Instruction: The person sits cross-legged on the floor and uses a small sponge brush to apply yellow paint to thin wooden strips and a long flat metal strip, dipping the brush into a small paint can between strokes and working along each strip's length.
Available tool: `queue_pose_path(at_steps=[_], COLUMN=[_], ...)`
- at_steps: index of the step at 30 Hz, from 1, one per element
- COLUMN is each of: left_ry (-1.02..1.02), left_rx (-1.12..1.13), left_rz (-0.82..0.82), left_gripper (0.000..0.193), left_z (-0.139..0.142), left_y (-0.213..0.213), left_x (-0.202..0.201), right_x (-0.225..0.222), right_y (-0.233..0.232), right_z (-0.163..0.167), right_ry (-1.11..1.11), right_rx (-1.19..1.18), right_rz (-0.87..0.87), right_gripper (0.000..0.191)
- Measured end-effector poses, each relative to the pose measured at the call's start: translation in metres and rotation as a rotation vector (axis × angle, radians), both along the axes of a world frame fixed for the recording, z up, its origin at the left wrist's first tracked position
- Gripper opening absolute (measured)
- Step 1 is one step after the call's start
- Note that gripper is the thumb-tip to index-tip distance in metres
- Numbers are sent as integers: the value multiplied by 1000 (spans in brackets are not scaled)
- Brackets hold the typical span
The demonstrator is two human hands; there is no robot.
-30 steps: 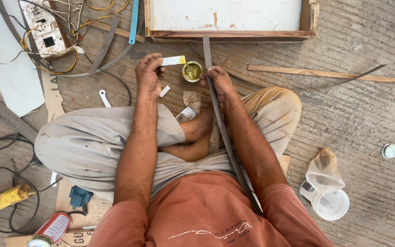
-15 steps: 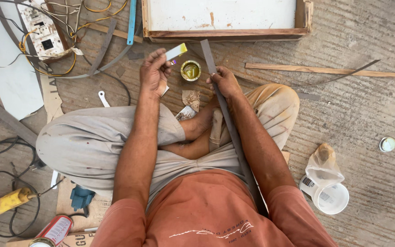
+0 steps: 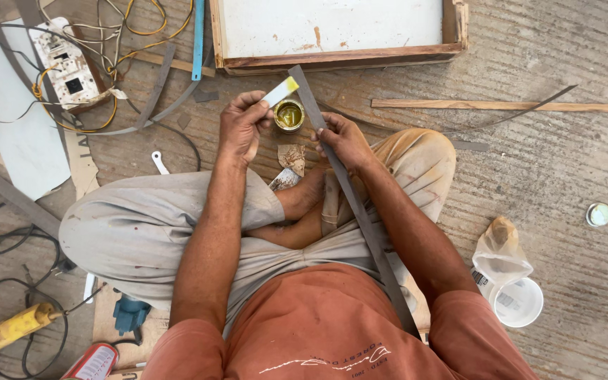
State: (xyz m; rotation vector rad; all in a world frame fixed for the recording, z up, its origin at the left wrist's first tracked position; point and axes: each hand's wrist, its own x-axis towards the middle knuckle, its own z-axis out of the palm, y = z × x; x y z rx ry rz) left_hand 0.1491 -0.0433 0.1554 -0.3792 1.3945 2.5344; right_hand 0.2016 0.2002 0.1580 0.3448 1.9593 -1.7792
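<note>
I sit cross-legged on the concrete floor. My left hand grips a small flat white spreader whose tip is coated with yellow glue. The tip is raised just left of a small open tin of yellow glue on the floor. My right hand holds a long thin grey strip that runs diagonally from beside the tin back over my right leg to my waist. A crumpled brown scrap lies by my foot.
A wooden-framed white panel lies ahead. Tangled wires and a white circuit box are at far left. A thin wooden stick lies to the right, a clear plastic cup and a round lid nearer. A yellow tool sits lower left.
My left hand has lifted the spreader away from the tin and turned it, so the yellow tip now points up and right. The strip has stayed in my right hand.
</note>
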Motion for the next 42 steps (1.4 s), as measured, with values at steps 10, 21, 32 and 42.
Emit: queue_pose_path(at_steps=[10, 21, 32, 42], left_ry=[47, 26, -3, -15], left_rx=[-332, -271, -368, -414], left_rz=[-31, -38, -110, -230], left_gripper=[13, 10, 13, 14], left_z=[4, -1, -19, -20], left_y=[20, 31, 38, 44], left_x=[-2, 20, 41, 58], right_x=[13, 22, 39, 56], right_y=[6, 7, 7, 16], right_z=[12, -11, -5, 16], right_ry=[82, 96, -45, -69], right_rx=[-137, -204, -276, -405], right_rz=[27, -22, -178, -215], right_gripper=[45, 37, 44, 63])
